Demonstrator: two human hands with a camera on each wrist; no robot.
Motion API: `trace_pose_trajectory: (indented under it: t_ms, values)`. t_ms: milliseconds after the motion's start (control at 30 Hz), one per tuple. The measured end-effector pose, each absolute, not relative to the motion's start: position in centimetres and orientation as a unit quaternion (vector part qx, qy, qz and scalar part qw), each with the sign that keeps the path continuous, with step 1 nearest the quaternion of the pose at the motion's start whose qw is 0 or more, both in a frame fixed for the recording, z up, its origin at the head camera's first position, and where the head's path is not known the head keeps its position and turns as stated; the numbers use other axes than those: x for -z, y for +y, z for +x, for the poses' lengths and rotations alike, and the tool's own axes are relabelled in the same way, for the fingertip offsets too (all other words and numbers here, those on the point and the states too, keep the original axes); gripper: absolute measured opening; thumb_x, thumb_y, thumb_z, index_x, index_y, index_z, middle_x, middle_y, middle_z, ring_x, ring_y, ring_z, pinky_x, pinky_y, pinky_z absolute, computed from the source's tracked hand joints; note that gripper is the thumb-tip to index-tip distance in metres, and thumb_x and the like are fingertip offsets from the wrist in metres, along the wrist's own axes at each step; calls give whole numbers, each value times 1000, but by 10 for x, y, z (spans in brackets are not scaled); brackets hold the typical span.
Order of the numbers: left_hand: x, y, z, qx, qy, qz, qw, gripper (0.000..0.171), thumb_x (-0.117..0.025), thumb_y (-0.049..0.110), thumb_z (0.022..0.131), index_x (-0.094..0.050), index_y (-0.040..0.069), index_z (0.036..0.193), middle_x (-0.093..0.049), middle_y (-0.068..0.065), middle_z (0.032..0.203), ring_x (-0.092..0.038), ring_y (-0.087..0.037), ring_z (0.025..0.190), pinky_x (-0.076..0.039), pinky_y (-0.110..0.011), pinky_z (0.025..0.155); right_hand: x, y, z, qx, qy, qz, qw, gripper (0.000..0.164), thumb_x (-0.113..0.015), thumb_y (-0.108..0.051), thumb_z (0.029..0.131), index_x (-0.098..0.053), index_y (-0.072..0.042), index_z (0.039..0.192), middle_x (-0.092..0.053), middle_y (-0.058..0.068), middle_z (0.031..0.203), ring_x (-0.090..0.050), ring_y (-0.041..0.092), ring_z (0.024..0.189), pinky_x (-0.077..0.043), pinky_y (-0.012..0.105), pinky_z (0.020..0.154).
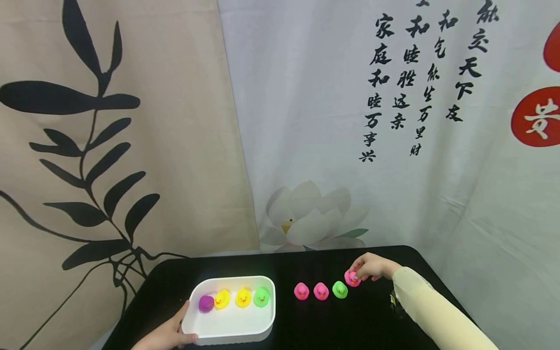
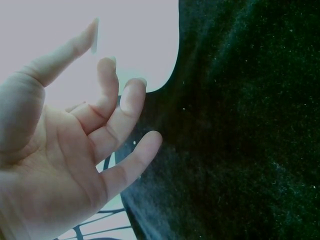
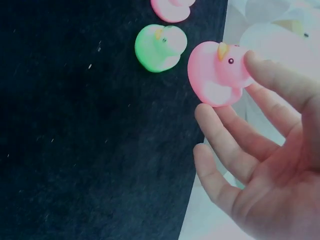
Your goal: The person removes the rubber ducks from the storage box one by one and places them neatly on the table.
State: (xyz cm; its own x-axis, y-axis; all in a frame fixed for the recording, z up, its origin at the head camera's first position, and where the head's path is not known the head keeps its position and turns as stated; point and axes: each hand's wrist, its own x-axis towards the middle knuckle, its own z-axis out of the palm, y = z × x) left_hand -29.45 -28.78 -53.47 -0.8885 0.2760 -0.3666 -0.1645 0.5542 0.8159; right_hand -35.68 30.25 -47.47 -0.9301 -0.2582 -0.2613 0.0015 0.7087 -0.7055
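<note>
My right hand pinches a pink rubber duck between thumb and fingers. In the right wrist view the duck shows its orange beak, and the other fingers spread below it. To its left a green duck and two pink ducks, one nearer the middle and one further left, form a row on the table. My left hand grips a white plastic tray at its left front corner. Along the tray's back sit a purple duck, two yellow ducks and a green one.
A black cloth covers the table. Behind it hangs a printed curtain with leaves, a lotus and characters. A small dark object lies by the right forearm, partly hidden by the sleeve.
</note>
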Motion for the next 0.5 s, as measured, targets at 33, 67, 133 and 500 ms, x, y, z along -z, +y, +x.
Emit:
trace_pose_trajectory:
  t_ms: [33,67,133,500]
  values:
    - [534,-288,-294,-473,848,32,235,105,-73,34,86,2,2,153,-44,-14,98,-47,-28,77,-45,-33,67,476,305,-356,373,909,-69,172,18,-70,-11,84,-71,-5,101,-67,2,87,-61,24,82,-46,42,65]
    - [534,-288,-294,-474,848,32,236,105,-73,34,86,2,2,153,-43,-14,98,-47,-28,77,-45,-33,68,477,307,-356,371,910,-65,173,18,-70,-11,84,-71,-5,101,-67,2,88,-61,24,83,-47,43,67]
    - [534,-288,-294,-471,850,28,235,106,-73,34,86,2,2,153,-44,-15,98,-48,-28,77,-45,-33,67,479,311,-355,369,911,-56,173,17,-70,-11,84,-71,-6,100,-68,2,88,-61,24,84,-47,46,70]
    - [537,-285,-295,-450,866,1,219,108,-78,33,80,-4,0,153,-36,-36,131,-56,-32,90,-53,-44,82,494,321,-353,343,922,-45,175,12,-70,-8,81,-72,-7,93,-67,1,83,-58,25,83,-46,51,73]
